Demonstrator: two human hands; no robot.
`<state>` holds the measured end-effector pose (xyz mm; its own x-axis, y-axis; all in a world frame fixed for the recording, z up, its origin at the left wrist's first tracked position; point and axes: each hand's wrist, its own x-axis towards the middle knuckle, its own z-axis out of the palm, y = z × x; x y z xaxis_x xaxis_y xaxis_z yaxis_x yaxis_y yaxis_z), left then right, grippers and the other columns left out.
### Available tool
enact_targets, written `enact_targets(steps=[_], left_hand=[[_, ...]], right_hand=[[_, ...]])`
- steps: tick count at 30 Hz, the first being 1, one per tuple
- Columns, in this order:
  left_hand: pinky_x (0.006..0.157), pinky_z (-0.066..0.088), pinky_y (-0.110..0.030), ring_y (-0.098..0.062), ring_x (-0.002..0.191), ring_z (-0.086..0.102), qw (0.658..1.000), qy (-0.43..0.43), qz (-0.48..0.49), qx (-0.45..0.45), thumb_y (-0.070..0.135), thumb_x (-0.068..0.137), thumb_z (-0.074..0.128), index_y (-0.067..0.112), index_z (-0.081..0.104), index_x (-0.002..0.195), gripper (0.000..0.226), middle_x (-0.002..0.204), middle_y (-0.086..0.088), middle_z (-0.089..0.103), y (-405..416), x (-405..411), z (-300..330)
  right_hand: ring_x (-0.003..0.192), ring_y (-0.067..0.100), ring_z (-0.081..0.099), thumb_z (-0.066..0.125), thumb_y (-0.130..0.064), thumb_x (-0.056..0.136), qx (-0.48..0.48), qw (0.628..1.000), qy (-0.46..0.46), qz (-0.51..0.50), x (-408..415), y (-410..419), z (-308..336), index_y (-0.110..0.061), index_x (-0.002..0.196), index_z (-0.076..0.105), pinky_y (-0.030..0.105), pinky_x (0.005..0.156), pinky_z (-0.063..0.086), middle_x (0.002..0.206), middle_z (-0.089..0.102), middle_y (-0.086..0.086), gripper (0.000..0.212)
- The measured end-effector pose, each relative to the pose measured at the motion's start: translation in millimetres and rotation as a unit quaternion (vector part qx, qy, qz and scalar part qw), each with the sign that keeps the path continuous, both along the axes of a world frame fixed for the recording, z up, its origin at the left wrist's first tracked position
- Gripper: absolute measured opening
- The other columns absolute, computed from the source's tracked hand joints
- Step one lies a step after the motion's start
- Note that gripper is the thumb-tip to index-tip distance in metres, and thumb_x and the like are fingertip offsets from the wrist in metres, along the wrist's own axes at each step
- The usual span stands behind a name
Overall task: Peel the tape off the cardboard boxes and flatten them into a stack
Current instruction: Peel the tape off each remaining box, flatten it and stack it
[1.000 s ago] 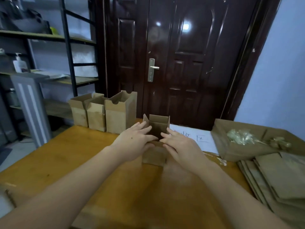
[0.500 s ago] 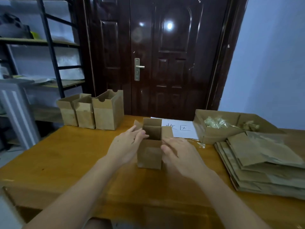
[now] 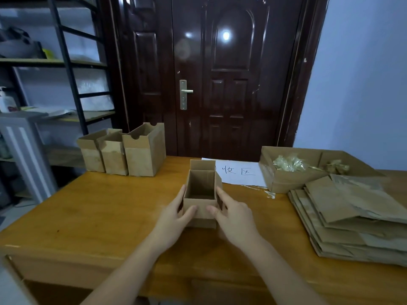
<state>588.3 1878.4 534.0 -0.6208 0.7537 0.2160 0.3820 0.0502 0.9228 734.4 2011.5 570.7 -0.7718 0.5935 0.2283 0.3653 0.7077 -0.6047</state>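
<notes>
Left hand [image 3: 174, 219] and right hand [image 3: 234, 219] extended forward, thumbs turned inward, fingers gripping opposite sides.

One head-worn camera, wide-angle, looks forward and down across the wooden table [image 3: 88, 212] toward the dark door [image 3: 220, 84]. Both forearms reach in from the bottom edge, close to the lens. Shelving [image 3: 66, 62] sits far left, flattened cardboard [image 3: 352, 216] right.
</notes>
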Motion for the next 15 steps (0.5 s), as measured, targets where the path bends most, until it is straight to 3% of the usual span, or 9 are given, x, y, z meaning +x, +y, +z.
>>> enact_targets(steps=[2, 5, 9, 12, 15], left_hand=[[0.088, 0.055, -0.015, 0.016, 0.117, 0.054, 0.999, 0.03, 0.027, -0.003, 0.048, 0.093, 0.06, 0.061, 0.021, 0.145, 0.066, 0.131, 0.035, 0.054, 3.3, 3.2, -3.4], [0.1, 0.055, -0.029, -0.001, 0.127, 0.055, 0.995, 0.069, 0.07, -0.026, 0.051, 0.093, 0.057, 0.051, 0.021, 0.154, 0.071, 0.144, 0.016, 0.056, 7.7, 4.1, -5.3], [0.109, 0.049, -0.037, -0.014, 0.136, 0.051, 0.979, 0.145, 0.117, -0.085, 0.072, 0.085, 0.047, 0.047, 0.019, 0.158, 0.083, 0.149, 0.013, 0.054, 9.0, 10.1, -4.5], [0.099, 0.043, -0.017, -0.005, 0.127, 0.056, 0.948, 0.258, 0.148, -0.112, 0.091, 0.084, 0.027, 0.043, 0.021, 0.16, 0.091, 0.146, 0.018, 0.055, 6.1, 27.5, -4.3], [0.087, 0.043, -0.012, 0.002, 0.117, 0.062, 0.904, 0.383, 0.147, -0.123, 0.087, 0.09, 0.016, 0.041, 0.031, 0.159, 0.084, 0.15, 0.022, 0.049, 4.2, 50.5, -0.8]], right_hand=[[0.129, 0.02, 0.056, 0.062, -0.046, 0.097, 0.024, 0.999, 0.009, -0.026, -4.8, -1.7, -2.0, -0.038, 0.156, 0.034, 0.038, 0.108, 0.049, 0.141, 0.061, -0.004, 0.066], [0.126, 0.019, 0.06, 0.065, -0.04, 0.097, 0.059, 0.997, 0.031, -0.039, -8.9, -2.4, -1.6, -0.034, 0.152, 0.045, 0.035, 0.107, 0.049, 0.136, 0.065, -0.002, 0.059], [0.132, 0.021, 0.054, 0.06, -0.038, 0.101, 0.074, 0.997, -0.004, -0.021, -7.8, 5.3, 7.3, -0.031, 0.154, 0.042, 0.033, 0.108, 0.044, 0.143, 0.058, 0.001, 0.057], [0.133, 0.023, 0.051, 0.048, -0.065, 0.097, 0.029, 0.999, -0.042, 0.002, -3.4, 14.3, 20.7, -0.035, 0.155, 0.037, 0.037, 0.105, 0.046, 0.146, 0.052, 0.002, 0.067], [0.145, 0.024, 0.036, 0.045, -0.09, 0.076, 0.07, 0.991, -0.116, 0.01, -0.2, 24.2, 29.7, -0.031, 0.159, 0.027, 0.046, 0.113, 0.042, 0.158, 0.04, -0.003, 0.104]])
